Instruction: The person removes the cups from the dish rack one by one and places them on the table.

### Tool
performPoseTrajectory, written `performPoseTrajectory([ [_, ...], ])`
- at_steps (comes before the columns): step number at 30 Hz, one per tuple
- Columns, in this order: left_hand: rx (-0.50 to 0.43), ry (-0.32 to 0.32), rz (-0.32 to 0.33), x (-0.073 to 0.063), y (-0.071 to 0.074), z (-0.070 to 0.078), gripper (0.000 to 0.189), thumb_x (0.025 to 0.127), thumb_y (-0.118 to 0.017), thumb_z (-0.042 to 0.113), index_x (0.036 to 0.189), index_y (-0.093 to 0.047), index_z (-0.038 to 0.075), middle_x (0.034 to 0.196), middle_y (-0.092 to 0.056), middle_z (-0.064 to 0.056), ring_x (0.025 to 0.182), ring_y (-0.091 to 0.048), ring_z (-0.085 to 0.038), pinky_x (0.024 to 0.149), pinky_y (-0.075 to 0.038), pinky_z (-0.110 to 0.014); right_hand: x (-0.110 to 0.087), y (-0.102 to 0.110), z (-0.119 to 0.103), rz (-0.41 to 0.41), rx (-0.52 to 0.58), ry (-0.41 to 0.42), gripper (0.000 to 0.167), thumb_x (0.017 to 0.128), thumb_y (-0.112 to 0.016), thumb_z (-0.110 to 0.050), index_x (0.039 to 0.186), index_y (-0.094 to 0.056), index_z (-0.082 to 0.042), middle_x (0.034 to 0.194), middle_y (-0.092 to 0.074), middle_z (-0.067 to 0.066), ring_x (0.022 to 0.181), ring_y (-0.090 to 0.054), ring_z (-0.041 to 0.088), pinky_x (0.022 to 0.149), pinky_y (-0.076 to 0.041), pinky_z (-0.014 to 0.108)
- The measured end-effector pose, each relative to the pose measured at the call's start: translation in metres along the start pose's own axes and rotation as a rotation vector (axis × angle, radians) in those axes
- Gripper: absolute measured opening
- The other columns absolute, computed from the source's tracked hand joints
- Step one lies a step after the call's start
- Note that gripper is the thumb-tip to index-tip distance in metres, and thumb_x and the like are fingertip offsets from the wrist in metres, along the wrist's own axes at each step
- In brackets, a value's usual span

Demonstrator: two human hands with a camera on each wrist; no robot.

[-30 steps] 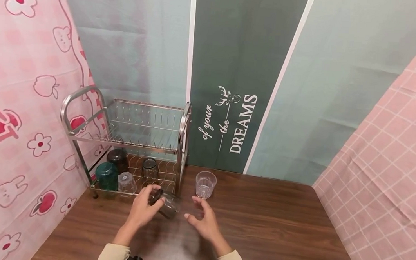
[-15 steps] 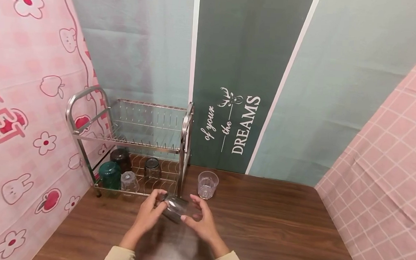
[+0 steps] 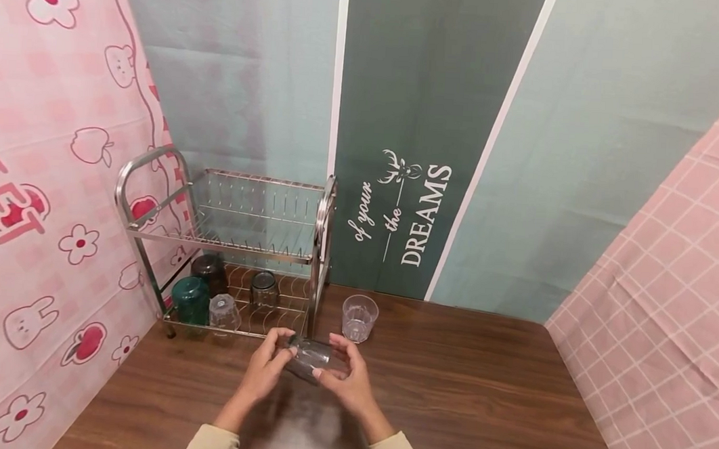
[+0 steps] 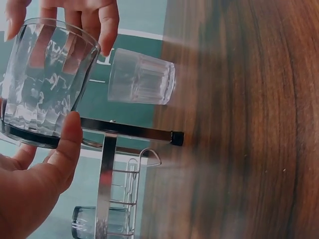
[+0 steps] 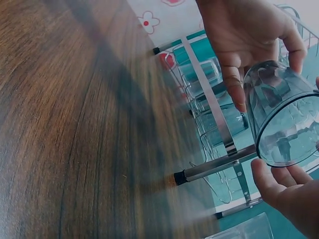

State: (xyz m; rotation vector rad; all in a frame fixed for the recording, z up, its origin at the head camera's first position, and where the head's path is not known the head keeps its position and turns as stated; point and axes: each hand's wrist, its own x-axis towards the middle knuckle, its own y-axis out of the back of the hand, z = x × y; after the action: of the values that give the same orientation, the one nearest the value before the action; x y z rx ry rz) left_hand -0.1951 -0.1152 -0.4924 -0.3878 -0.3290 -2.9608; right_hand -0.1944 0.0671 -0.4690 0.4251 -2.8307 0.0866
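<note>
A smoky grey-tinted glass (image 3: 310,359) lies tilted on its side in the air above the table, between both hands. My left hand (image 3: 260,372) grips its thick base end, thumb along the side, as the left wrist view shows. At the rim end my right hand (image 3: 353,380) holds it with thumb and fingers; in the right wrist view the glass's open mouth (image 5: 294,132) faces that side. Just behind the right hand a clear plastic-looking tumbler (image 3: 359,319) stands upright on the table, apart from the fingers.
A two-tier metal dish rack (image 3: 224,244) stands at the left. On its lower tier are upside-down glasses: a teal one (image 3: 190,300), a dark one (image 3: 209,274), a small clear one (image 3: 224,312) and a grey one (image 3: 264,289). Fabric hangs around the wooden table (image 3: 479,380).
The grey glass has moved right, carried by my left hand. My right hand, earlier apart from it, has come to hold its rim end. The view has shifted slightly.
</note>
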Motion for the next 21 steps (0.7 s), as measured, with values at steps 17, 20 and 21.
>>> performPoseTrajectory([
  [17,-0.059,0.030,-0.077,-0.008,-0.001,0.036,0.029,0.084,-0.054,-0.002,0.112,-0.049,-0.006,0.088,-0.056,-0.013,0.074,-0.054,-0.018,0.066,-0.046,-0.029,0.000,0.011,0.029,0.017,0.078,0.034,0.053,0.074,-0.068,0.009,0.123,-0.047,0.010,0.118,-0.049,0.030,0.106,-0.047,0.044,0.079,-0.049,0.038],
  [20,-0.068,0.047,-0.093,-0.007,-0.001,0.030,0.030,0.084,-0.054,-0.001,0.113,-0.049,-0.006,0.090,-0.056,-0.014,0.075,-0.055,-0.019,0.067,-0.048,-0.034,0.001,0.012,0.037,0.025,0.087,0.032,0.054,0.075,-0.068,0.007,0.123,-0.046,0.011,0.118,-0.049,0.028,0.106,-0.047,0.043,0.078,-0.050,0.037],
  [21,-0.074,0.053,-0.095,-0.006,-0.001,0.026,0.030,0.085,-0.054,-0.001,0.114,-0.049,-0.005,0.090,-0.056,-0.013,0.075,-0.055,-0.019,0.067,-0.049,-0.035,0.001,0.012,0.037,0.026,0.086,0.027,0.054,0.075,-0.068,0.007,0.123,-0.045,0.012,0.118,-0.050,0.028,0.106,-0.047,0.043,0.078,-0.050,0.037],
])
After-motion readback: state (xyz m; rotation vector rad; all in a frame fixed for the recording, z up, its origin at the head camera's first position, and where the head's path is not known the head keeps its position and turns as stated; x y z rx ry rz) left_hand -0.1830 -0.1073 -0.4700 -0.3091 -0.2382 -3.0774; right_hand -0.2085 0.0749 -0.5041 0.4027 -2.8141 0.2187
